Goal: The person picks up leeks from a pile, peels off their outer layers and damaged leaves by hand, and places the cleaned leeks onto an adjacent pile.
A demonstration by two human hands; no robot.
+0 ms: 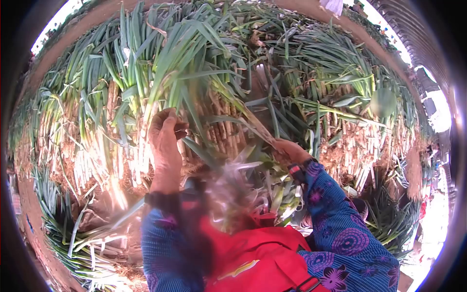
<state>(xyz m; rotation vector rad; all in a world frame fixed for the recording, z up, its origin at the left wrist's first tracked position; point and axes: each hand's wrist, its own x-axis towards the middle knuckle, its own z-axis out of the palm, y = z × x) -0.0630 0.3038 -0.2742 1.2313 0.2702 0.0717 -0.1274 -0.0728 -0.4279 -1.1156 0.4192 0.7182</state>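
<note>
My left hand [168, 138] is raised in front of a dense row of green onions [138, 92], its fingers curled together near the pale stalks; what it holds, if anything, I cannot make out. To the right, my right hand [292, 152] is closed on a leek stalk [258, 127], which runs up and to the left from the fingers, with its green leaves towards the pile. Peeled leaves and strips [238, 170] lie below, between my two hands, partly blurred.
Another bank of green onions [360, 112] stands at the right, roots downward. Loose onions and trimmings [97, 243] lie at the lower left. A red apron [262, 253] covers my front. Bright daylight and corrugated metal [423, 34] show at the upper right.
</note>
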